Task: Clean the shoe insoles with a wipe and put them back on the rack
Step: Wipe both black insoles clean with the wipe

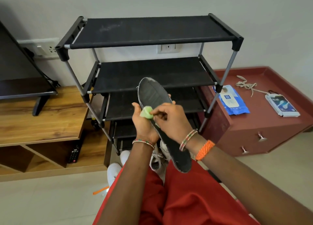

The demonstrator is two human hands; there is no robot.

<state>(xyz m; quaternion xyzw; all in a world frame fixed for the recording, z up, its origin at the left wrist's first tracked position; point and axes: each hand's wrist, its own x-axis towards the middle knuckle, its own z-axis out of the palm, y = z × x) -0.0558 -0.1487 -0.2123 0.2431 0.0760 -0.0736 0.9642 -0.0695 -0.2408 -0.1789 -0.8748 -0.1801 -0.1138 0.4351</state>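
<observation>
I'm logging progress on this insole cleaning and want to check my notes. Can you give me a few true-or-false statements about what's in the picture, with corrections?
1. The dark insole is held up in front of the black rack. True.
2. The wad at the insole is white. False: the wad is light green.
3. The rack's top shelves hold shoes. False: the top shelves are bare.
4. A blue wipes pack lies on the red cabinet. True.
5. The left hand and right hand are both at the insole. True.
</observation>
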